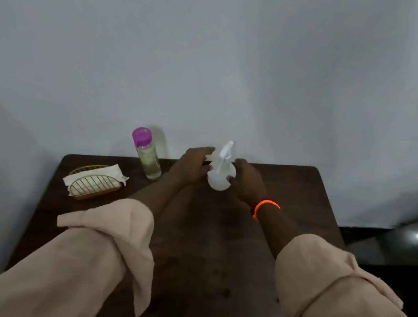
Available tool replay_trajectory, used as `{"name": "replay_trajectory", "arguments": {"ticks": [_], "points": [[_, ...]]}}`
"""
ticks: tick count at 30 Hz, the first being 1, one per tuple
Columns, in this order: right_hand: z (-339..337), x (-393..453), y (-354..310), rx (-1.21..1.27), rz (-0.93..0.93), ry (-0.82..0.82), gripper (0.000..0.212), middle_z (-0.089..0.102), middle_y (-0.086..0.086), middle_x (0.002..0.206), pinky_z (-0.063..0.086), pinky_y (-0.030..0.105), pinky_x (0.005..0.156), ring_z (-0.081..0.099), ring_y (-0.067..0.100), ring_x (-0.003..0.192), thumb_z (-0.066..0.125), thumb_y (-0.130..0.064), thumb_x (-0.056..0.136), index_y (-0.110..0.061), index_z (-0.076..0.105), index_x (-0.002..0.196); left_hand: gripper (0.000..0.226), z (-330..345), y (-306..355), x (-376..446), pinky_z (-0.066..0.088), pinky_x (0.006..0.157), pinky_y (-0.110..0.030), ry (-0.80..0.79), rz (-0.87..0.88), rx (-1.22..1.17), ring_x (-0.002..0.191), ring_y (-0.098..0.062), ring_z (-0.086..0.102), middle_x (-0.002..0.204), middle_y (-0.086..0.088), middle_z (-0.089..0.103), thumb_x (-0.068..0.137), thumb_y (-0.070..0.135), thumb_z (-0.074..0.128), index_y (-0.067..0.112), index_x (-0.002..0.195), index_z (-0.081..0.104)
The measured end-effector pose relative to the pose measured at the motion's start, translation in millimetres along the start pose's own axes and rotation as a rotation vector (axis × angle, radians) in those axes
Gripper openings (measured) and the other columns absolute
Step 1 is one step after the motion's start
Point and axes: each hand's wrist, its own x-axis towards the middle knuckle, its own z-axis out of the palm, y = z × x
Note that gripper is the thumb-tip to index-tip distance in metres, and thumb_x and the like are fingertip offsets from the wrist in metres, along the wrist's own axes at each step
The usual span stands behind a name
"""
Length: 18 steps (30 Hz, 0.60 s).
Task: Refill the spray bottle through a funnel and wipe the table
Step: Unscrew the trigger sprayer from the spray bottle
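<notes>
White spray bottle [219,172] stands upright at the far middle of the dark wooden tabletop [216,253], long axis vertical, trigger head on top with its nozzle pointing away toward the grey wall [215,65]. Left hand [192,166] comes in on the bottle's left side, fingers curled round its upper body and neck. Right hand [249,181] is on the bottle's right side, fingertips touching the body, thumb low against it, so both hands hold the bottle between them. An orange beaded bracelet [265,206] sits on the right wrist; both forearms wear rolled-up beige sleeves [330,296].

Left of the spray bottle, just past the left hand, a clear bottle with a purple cap [146,153] stands upright by the wall, pale liquid inside; how full it is, hard to say. Farther left of the spray bottle, near the tabletop's left edge, a gold wire holder [93,187] carries a folded white cloth or napkin [109,175] lying across it.
</notes>
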Motion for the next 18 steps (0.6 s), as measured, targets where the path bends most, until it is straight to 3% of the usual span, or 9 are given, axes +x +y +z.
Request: {"name": "replay_trajectory", "arguments": {"ticks": [3,7,12,16,18], "points": [[4,10,-2,0.066,0.002,0.027,0.065,0.061,0.011,0.139,0.047,0.045,0.105,0.057,0.031,0.127,0.074,-0.026,0.088,-0.011,0.046,0.145,0.048,5,1,12,0.049,0.097,-0.028,-0.002,0.044,-0.011,0.119,-0.028,0.065,0.131,-0.011,0.069,0.088,0.011,0.073,0.009,0.135,0.063],[12,14,-1,0.126,-0.015,0.037,0.053,0.067,0.005,0.128,0.052,0.050,0.096,0.063,0.030,0.118,0.071,-0.030,0.087,-0.020,0.052,0.135,0.048,8,1,21,0.050,0.093,-0.028,-0.039,0.069,0.008,0.115,-0.024,0.066,0.127,-0.008,0.071,0.084,0.014,0.076,0.013,0.131,0.066],[18,5,-6,0.108,-0.075,0.074,0.033,0.073,0.004,0.111,0.055,0.049,0.086,0.068,0.027,0.102,0.071,-0.026,0.088,-0.014,0.061,0.117,0.030,14,7,9,0.055,0.081,-0.028,0.029,0.065,-0.027,0.094,-0.017,0.072,0.101,-0.007,0.078,0.080,0.021,0.067,0.006,0.104,0.075],[14,-31,-9,0.097,-0.131,0.054,0.041,0.073,0.001,0.113,0.055,0.044,0.086,0.069,0.023,0.102,0.072,-0.037,0.085,-0.018,0.064,0.120,0.015,15,20,-34,0.048,0.070,-0.009,0.030,0.008,-0.164,0.077,0.014,0.066,0.091,-0.001,0.073,0.088,0.003,0.064,-0.004,0.098,0.073],[15,-62,-7,0.108,-0.143,0.055,0.043,0.074,0.002,0.112,0.055,0.042,0.086,0.069,0.021,0.101,0.074,-0.041,0.083,-0.018,0.067,0.119,0.016,17,27,-65,0.049,0.074,-0.011,0.028,-0.032,-0.163,0.080,0.009,0.066,0.092,0.003,0.070,0.089,-0.001,0.064,-0.002,0.102,0.073]]}}
